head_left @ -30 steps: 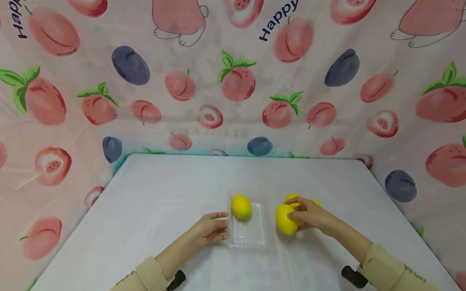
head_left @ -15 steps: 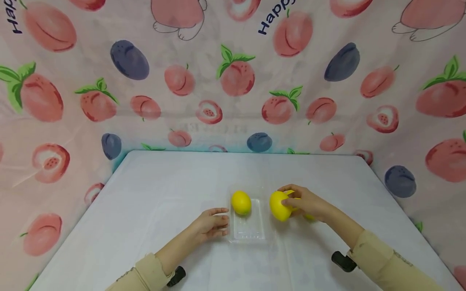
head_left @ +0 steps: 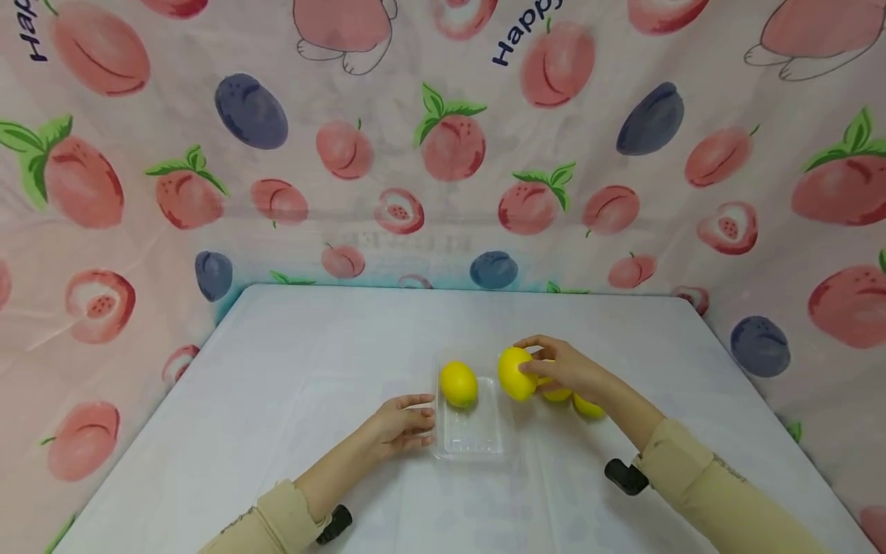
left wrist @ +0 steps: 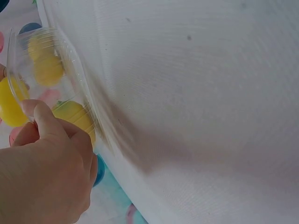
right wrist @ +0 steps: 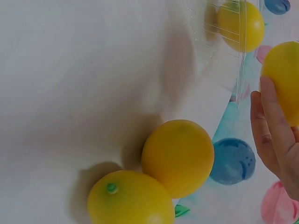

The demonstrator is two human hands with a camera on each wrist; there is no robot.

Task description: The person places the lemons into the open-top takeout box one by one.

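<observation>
A clear plastic box [head_left: 473,440] stands mid-table with one lemon [head_left: 459,385] at its far left end. My left hand [head_left: 398,427] holds the box's left side; in the left wrist view the thumb [left wrist: 41,112] lies at its rim. Just right of the box, my right hand [head_left: 567,367] grips a second lemon [head_left: 517,375] between thumb and fingers, raised off the table. Under and beside that hand sit two more lemons, one [right wrist: 177,158] touching the other [right wrist: 131,200] in the right wrist view.
The white-covered table [head_left: 332,331] ends at a back wall hung with fruit-printed cloth [head_left: 443,223]. A black wrist device [head_left: 626,477] sits below the right sleeve and another [head_left: 335,525] below the left.
My right hand has carried its lemon leftward and away from me, toward the box, uncovering the two lemons on the table. The left hand stays at the box's side.
</observation>
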